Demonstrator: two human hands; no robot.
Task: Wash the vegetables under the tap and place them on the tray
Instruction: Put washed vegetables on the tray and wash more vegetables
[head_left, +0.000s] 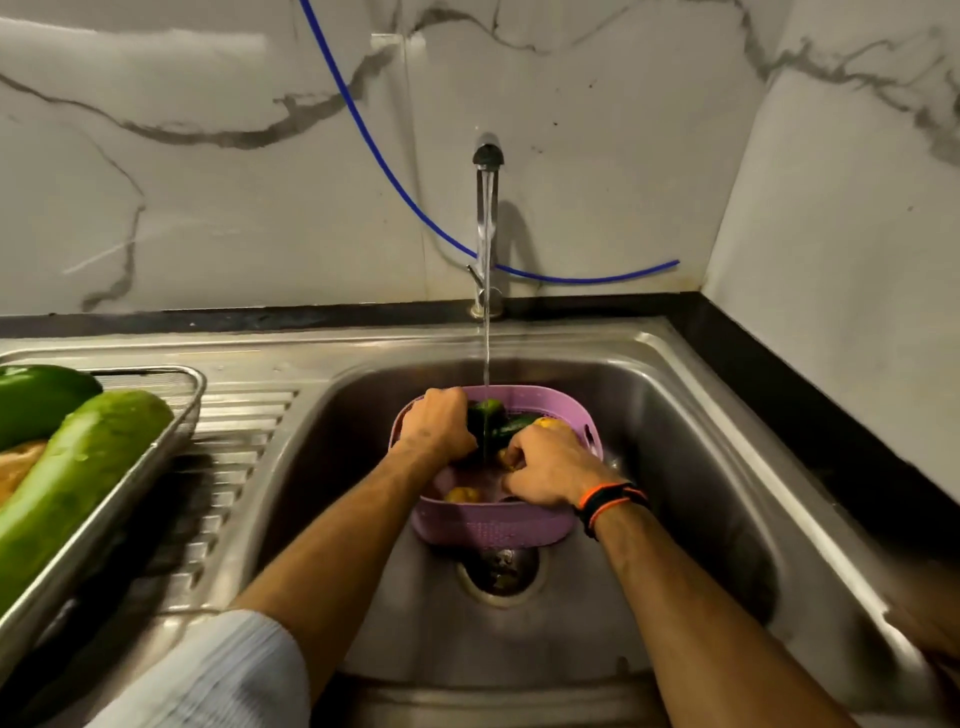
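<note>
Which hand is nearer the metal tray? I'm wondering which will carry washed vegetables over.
Left. The left hand is in the purple basket, on the side toward the metal tray; the right hand is in the basket too, farther from it.

— We can't see the fingertips of our left hand (438, 423) or right hand (545, 462) — they're buried among the vegetables in the purple basket (493, 525).

— And the tray (104, 525) runs off the left edge, its bottle gourd (72, 483) cut short.

Green and yellow vegetables (511, 426) sit in a purple basket (493, 525) under the running tap (487, 208); washed gourds (78, 478) fill the steel tray (156, 462).
</note>
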